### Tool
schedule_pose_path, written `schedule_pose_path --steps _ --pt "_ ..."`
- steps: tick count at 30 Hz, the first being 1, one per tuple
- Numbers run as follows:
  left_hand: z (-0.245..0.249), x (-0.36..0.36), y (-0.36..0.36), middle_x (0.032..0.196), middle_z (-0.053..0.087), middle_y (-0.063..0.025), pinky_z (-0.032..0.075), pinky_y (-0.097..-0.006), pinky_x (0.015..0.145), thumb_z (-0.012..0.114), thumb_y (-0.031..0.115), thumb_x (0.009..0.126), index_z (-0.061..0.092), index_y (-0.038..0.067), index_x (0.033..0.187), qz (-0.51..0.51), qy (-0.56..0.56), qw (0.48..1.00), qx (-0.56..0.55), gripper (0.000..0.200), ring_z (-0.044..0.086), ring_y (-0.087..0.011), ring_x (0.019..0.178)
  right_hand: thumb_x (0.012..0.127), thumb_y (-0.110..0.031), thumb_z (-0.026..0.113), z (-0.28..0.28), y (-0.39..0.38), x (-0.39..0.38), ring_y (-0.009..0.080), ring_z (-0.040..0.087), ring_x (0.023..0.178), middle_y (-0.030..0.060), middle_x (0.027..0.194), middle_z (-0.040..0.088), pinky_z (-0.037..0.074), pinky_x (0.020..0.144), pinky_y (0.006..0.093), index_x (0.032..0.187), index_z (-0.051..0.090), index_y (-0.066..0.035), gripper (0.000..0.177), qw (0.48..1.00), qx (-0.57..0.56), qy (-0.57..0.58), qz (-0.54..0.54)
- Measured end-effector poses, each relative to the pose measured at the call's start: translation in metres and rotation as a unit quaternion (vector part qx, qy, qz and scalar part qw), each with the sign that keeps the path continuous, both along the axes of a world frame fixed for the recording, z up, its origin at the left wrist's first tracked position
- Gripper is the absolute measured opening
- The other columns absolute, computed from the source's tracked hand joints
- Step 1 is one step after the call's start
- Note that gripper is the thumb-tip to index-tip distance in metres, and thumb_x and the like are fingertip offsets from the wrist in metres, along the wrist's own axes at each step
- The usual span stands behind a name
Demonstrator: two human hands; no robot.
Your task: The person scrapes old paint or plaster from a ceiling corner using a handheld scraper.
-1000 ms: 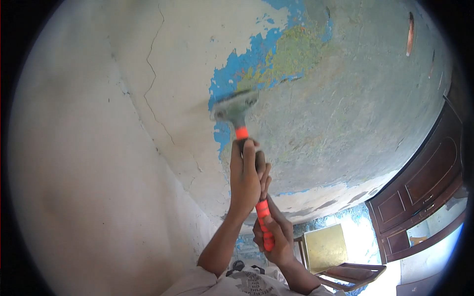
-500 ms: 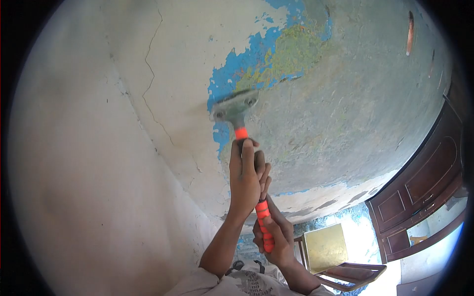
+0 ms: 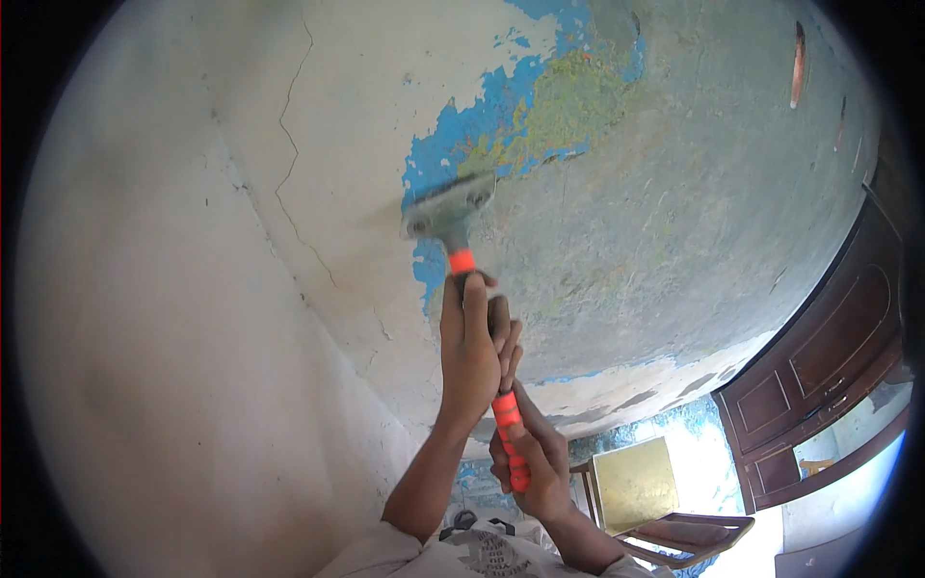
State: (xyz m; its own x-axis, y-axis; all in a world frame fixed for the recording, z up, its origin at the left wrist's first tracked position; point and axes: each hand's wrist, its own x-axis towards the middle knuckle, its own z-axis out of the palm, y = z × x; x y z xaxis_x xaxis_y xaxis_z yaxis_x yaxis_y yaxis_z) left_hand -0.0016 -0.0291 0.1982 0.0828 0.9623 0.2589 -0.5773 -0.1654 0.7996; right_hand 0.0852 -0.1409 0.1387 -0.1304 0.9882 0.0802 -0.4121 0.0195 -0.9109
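Note:
A wall scraper with a wide grey head and an orange handle is held up against the wall. Its blade edge lies over the blue paint patch, where the outer coat is gone. My left hand wraps the handle just below the head, fingers closed. Lower down, my right hand grips the orange end of the handle, thumb along it. The head is slightly blurred, and whether the blade touches the wall is hard to tell.
Yellow-green underpaint shows above the blade, with bare grey plaster to the right. A thin crack runs down the pale wall at left. Below right are a wooden chair, a yellowish panel and a dark wooden cabinet.
The scraper head and both hands have shifted slightly to the left. Both hands keep their hold on the handle.

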Motion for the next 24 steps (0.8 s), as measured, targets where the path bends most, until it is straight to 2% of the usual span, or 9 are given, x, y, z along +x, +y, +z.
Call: schedule_pose_path --steps 2,6,11,16,22,24 --pt "-0.013 0.001 -0.002 0.059 0.032 0.0039 0.022 -0.0220 0.031 0.038 0.041 0.111 0.046 0.010 0.110 -0.006 -0.004 1.000 -0.004 0.032 0.025 -0.0045 0.040 0.107 -0.026 0.043 -0.010 -0.004 0.002 0.0060 0.044 0.054 0.0028 0.076 0.052 0.039 0.048 0.0217 0.161 0.027 -0.004 0.060 1.000 -0.015 -0.005 -0.003" --pt "0.007 0.001 -0.001 0.058 0.031 0.0040 0.022 -0.0217 0.032 0.037 0.041 0.111 0.044 0.011 0.111 0.001 -0.002 1.000 0.005 0.032 0.024 -0.0046 0.040 0.107 -0.025 0.044 0.003 -0.001 0.003 0.0058 0.044 0.054 0.0028 0.074 0.052 0.039 0.048 0.0221 0.161 0.027 -0.004 0.060 1.000 -0.004 0.011 0.005" --pt "-0.007 0.002 -0.001 0.057 0.031 0.0043 0.021 -0.0217 0.031 0.037 0.042 0.111 0.045 0.011 0.110 -0.004 0.001 1.000 -0.004 0.032 0.023 -0.0047 0.039 0.107 -0.025 0.044 -0.009 -0.002 0.003 0.0063 0.045 0.054 0.0025 0.071 0.051 0.039 0.049 0.0227 0.160 0.028 -0.003 0.060 1.000 -0.003 0.000 -0.005" --pt "0.001 -0.001 -0.003 0.057 0.031 0.0042 0.022 -0.0217 0.031 0.037 0.042 0.111 0.044 0.011 0.110 -0.010 0.012 1.000 -0.003 0.032 0.023 -0.0046 0.039 0.107 -0.026 0.044 -0.004 -0.004 -0.001 0.0064 0.045 0.055 0.0028 0.074 0.052 0.039 0.050 0.0225 0.161 0.027 -0.003 0.061 1.000 -0.008 0.009 0.002" --pt "-0.012 0.002 -0.001 0.057 0.032 0.0042 0.022 -0.0218 0.032 0.037 0.042 0.111 0.044 0.010 0.111 -0.019 0.006 1.000 -0.006 0.033 0.025 -0.0047 0.040 0.108 -0.029 0.044 -0.011 -0.002 0.003 0.0062 0.045 0.056 0.0030 0.077 0.052 0.040 0.050 0.0226 0.161 0.027 -0.004 0.061 1.000 -0.016 -0.012 -0.004" --pt "0.001 0.003 0.001 0.057 0.032 0.0040 0.023 -0.0219 0.031 0.037 0.042 0.111 0.044 0.010 0.111 -0.016 0.006 1.000 -0.003 0.033 0.025 -0.0048 0.039 0.108 -0.029 0.044 -0.005 -0.002 0.003 0.0061 0.045 0.056 0.0028 0.077 0.052 0.040 0.050 0.0225 0.161 0.027 -0.004 0.062 1.000 -0.009 -0.011 -0.001"
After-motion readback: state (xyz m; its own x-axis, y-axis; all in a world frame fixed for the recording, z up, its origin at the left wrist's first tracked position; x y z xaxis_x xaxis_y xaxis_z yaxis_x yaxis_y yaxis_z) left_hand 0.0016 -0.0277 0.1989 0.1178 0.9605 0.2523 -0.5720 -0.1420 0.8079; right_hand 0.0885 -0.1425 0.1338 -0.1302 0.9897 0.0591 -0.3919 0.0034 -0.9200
